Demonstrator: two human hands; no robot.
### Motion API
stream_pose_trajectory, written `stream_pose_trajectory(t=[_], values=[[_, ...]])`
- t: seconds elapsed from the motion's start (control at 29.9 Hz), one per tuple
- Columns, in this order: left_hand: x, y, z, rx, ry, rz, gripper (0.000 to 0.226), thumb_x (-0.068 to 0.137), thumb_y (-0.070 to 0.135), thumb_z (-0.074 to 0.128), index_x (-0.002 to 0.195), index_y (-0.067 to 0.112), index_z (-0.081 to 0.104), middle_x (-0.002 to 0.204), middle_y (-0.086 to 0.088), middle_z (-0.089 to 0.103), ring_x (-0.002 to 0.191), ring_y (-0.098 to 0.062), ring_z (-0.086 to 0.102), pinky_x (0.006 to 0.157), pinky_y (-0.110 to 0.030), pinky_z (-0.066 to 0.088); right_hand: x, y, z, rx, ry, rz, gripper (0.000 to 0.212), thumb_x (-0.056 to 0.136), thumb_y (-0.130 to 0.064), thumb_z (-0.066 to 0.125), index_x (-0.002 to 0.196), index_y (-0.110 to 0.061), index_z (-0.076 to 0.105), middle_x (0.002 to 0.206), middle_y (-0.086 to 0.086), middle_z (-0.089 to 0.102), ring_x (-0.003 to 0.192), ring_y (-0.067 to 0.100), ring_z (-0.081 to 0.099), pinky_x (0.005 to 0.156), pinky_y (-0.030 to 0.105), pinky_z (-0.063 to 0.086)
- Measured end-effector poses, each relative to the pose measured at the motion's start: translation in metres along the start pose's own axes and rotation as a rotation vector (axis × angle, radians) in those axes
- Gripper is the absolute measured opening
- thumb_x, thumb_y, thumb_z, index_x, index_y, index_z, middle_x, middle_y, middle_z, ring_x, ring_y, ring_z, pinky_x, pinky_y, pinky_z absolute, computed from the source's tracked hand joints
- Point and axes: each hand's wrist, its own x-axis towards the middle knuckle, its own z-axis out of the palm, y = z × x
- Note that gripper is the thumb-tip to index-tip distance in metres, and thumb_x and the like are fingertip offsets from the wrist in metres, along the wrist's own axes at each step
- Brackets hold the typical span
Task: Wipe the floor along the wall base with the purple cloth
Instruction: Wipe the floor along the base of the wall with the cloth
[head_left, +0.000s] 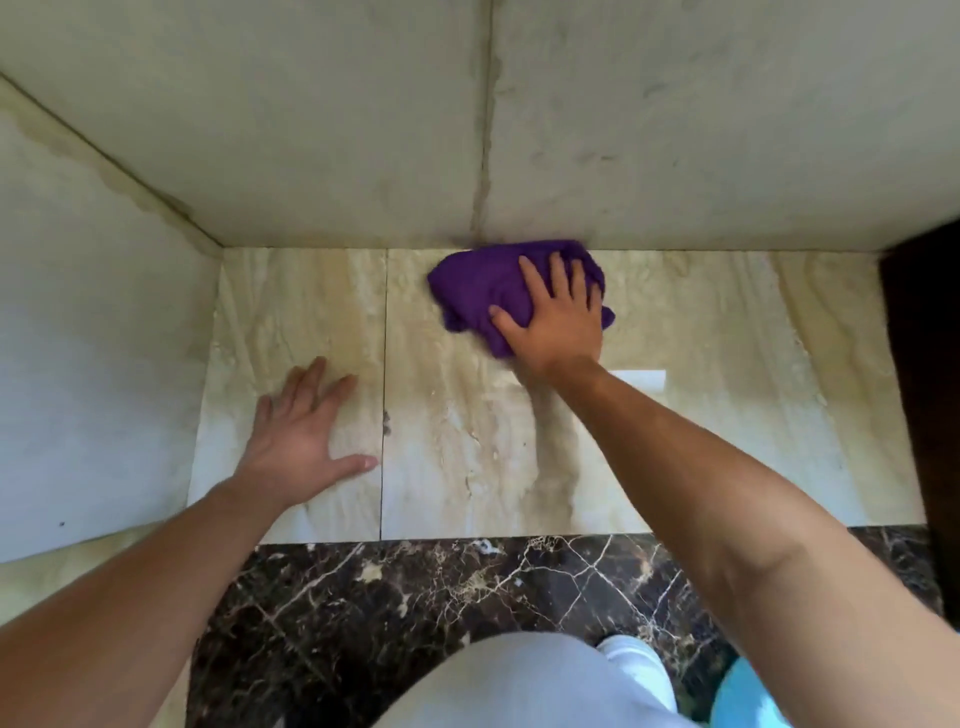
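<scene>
Head view: mid-wipe, right hand (558, 317) presses flat, fingers spread, on purple cloth (478, 291) at the floor's (727, 364) wall edge; left hand (304, 441) braces open; next, slide along that edge.

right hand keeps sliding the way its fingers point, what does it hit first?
The right hand lies flat on the purple cloth, fingers pointing at the back wall. The cloth's far edge already looks to be at the wall base, so the wall comes first, though the exact gap is hard to judge.

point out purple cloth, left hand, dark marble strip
purple cloth (475, 288): head view, on bare folds left of the right hand.
left hand (298, 441): head view, on the back of the hand, flat on the beige tile.
dark marble strip (363, 597): head view, on bare veined surface between the arms.
</scene>
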Motion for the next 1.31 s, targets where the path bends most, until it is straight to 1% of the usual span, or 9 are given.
stream_pose_trajectory(t=[0.17, 0.27, 0.33, 0.47, 0.6, 0.74, 0.87, 1.11, 1.31], values=[[-0.011, -0.011, 0.015, -0.033, -0.038, 0.002, 0.126, 0.066, 0.086, 0.057, 0.155, 0.036, -0.017, 0.160, -0.001, -0.036, 0.149, -0.025, -0.028, 0.122, -0.058, 0.001, 0.021, 0.117, -0.037, 0.000, 0.023, 0.322, 0.086, 0.085, -0.076, 0.033, 0.159, -0.033, 0.021, 0.170, 0.009, 0.012, 0.156, 0.035, 0.008, 0.124, 0.056, 0.009], [-0.009, -0.008, 0.015, -0.039, -0.065, 0.005, 0.129, 0.064, 0.087, 0.057, 0.153, 0.036, -0.021, 0.158, -0.002, -0.040, 0.148, -0.026, -0.032, 0.121, -0.058, -0.002, 0.019, 0.081, -0.027, 0.066, 0.071, 0.385, 0.089, 0.083, -0.072, 0.032, 0.159, -0.027, 0.025, 0.169, 0.012, 0.013, 0.155, 0.036, 0.008, 0.124, 0.056, 0.006], [-0.009, -0.011, 0.015, -0.045, -0.079, 0.007, 0.129, 0.064, 0.087, 0.057, 0.153, 0.036, -0.021, 0.157, -0.002, -0.041, 0.147, -0.026, -0.032, 0.120, -0.057, -0.003, 0.009, 0.013, -0.002, 0.056, 0.068, 0.250, 0.087, 0.085, -0.071, 0.040, 0.158, -0.025, 0.027, 0.167, 0.017, 0.016, 0.155, 0.037, 0.010, 0.124, 0.055, 0.005], [-0.007, -0.017, 0.009, -0.121, -0.108, 0.011, 0.124, 0.065, 0.082, 0.064, 0.156, 0.040, -0.009, 0.161, 0.002, -0.032, 0.150, -0.021, -0.025, 0.123, -0.054, 0.000, -0.006, -0.111, 0.033, 0.014, -0.114, -0.097, 0.092, 0.081, -0.077, 0.043, 0.159, -0.031, 0.022, 0.167, 0.020, 0.011, 0.155, 0.040, 0.007, 0.124, 0.055, 0.001], [-0.006, -0.022, 0.006, -0.196, -0.120, 0.014, 0.117, 0.067, 0.077, 0.068, 0.156, 0.044, 0.001, 0.163, 0.007, -0.028, 0.150, -0.017, -0.024, 0.123, -0.050, -0.001, 0.004, -0.082, 0.015, -0.061, -0.181, -0.237, 0.090, 0.080, -0.085, 0.034, 0.157, -0.042, 0.018, 0.170, 0.006, 0.011, 0.156, 0.033, 0.006, 0.125, 0.052, 0.005], [-0.008, -0.021, 0.015, -0.162, -0.072, 0.033, 0.121, 0.064, 0.081, 0.064, 0.156, 0.044, -0.005, 0.161, 0.005, -0.032, 0.148, -0.020, -0.030, 0.121, -0.054, -0.005, 0.009, 0.029, -0.017, -0.052, -0.061, 0.105, 0.085, 0.085, -0.082, 0.034, 0.158, -0.040, 0.018, 0.170, 0.004, 0.011, 0.156, 0.032, 0.007, 0.126, 0.052, 0.007], [-0.007, -0.022, 0.023, -0.205, -0.020, 0.036, 0.122, 0.061, 0.085, 0.061, 0.156, 0.044, -0.004, 0.162, 0.006, -0.032, 0.147, -0.019, -0.032, 0.121, -0.055, -0.009, 0.011, 0.042, -0.023, 0.071, 0.038, 0.405, 0.086, 0.087, -0.073, 0.034, 0.160, -0.029, 0.020, 0.170, 0.011, 0.008, 0.156, 0.038, 0.003, 0.124, 0.057, 0.003], [-0.024, -0.025, 0.029, -0.178, 0.065, 0.051, 0.104, 0.078, 0.067, 0.064, 0.158, 0.036, 0.006, 0.166, 0.002, -0.020, 0.152, -0.022, -0.021, 0.124, -0.053, -0.001, -0.001, -0.140, 0.047, 0.114, 0.061, 0.090, 0.087, 0.086, -0.069, 0.043, 0.158, -0.023, 0.026, 0.167, 0.019, 0.013, 0.155, 0.037, 0.005, 0.124, 0.055, 0.001], [-0.095, -0.047, 0.068, -0.104, 0.048, 0.002, 0.088, 0.090, 0.056, 0.053, 0.157, 0.037, -0.002, 0.164, 0.007, -0.027, 0.150, -0.018, -0.027, 0.124, -0.055, 0.003, -0.010, -0.213, 0.076, 0.039, 0.047, -0.318, 0.081, 0.087, -0.069, 0.038, 0.154, -0.025, 0.036, 0.162, 0.021, 0.028, 0.151, 0.041, 0.021, 0.125, 0.055, 0.007]])
